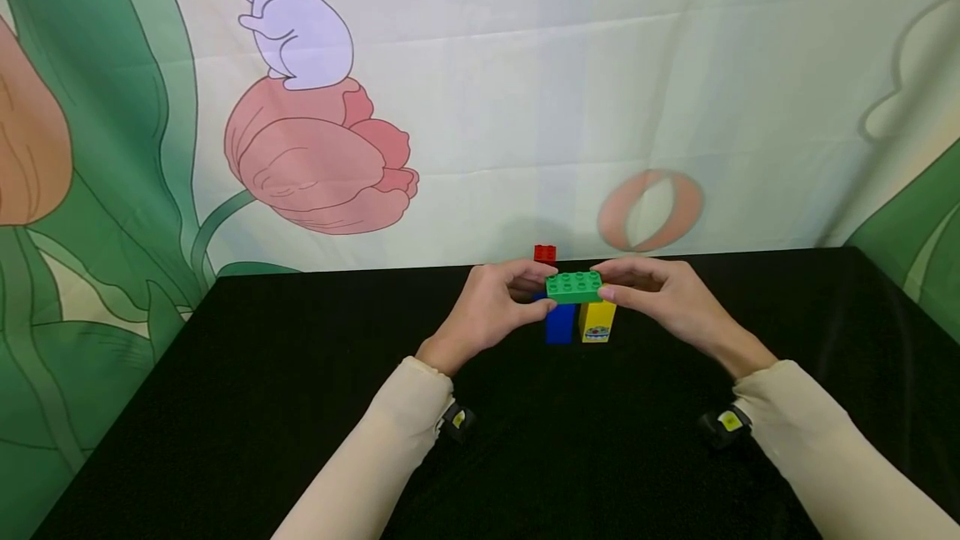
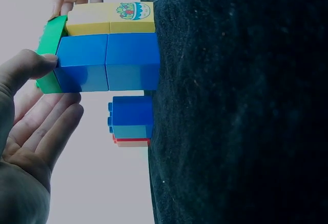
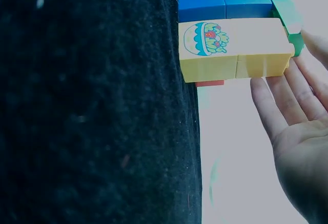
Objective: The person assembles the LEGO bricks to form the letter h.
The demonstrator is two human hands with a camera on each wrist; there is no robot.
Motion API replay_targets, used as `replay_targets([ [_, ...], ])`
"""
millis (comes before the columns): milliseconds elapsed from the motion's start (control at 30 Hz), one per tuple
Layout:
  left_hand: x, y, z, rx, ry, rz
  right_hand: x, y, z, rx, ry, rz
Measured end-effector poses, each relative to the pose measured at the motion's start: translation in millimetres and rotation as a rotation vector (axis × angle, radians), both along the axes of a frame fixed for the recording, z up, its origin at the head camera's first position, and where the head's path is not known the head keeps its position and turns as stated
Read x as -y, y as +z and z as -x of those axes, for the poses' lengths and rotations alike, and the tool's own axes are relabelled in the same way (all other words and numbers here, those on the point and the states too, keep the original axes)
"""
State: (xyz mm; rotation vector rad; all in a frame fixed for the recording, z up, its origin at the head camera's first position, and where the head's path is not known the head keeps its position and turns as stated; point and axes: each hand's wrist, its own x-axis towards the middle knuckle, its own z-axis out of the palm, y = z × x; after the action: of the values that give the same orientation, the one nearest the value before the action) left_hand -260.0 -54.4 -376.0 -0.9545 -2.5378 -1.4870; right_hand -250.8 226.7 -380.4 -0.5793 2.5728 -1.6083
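A green toy building brick [image 1: 574, 288] lies across the tops of a blue brick stack [image 1: 559, 328] and a yellow brick stack [image 1: 597, 319]. At its left end, my left hand [image 1: 491, 307] pinches the brick, thumb at the front and fingers behind. My right hand [image 1: 678, 300] pinches the opposite end in the same way. Both stacks are two bricks tall and stand close side by side. In the right wrist view, some studs of the yellow stack [image 3: 236, 47] show beside the green brick [image 3: 287, 8]. A basket picture decorates the lower yellow brick.
Behind the stacks, a red brick [image 1: 545, 253] shows in the head view. The left wrist view has a separate blue brick [image 2: 132, 112] with a red brick [image 2: 133, 143] beside it. Black cloth [image 1: 300, 407] covers the table, and a printed curtain [image 1: 487, 123] hangs along its back edge.
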Motion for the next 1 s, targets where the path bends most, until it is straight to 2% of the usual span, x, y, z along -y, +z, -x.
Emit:
replay_targets([
  [233, -0.1, -1.0, 0.7, 0.005, -0.003, -0.003, -1.4, -6.0, 1.8, -0.004, 0.006, 0.014],
  [767, 1.4, -4.4, 2.2, 0.031, 0.018, -0.015, -0.1, -5.7, 3.4, -0.023, 0.022, 0.023],
  [1000, 1.2, -8.4, 1.6, 0.016, 0.022, -0.021, 0.3, -7.6, 2.0, -0.022, 0.016, 0.028],
])
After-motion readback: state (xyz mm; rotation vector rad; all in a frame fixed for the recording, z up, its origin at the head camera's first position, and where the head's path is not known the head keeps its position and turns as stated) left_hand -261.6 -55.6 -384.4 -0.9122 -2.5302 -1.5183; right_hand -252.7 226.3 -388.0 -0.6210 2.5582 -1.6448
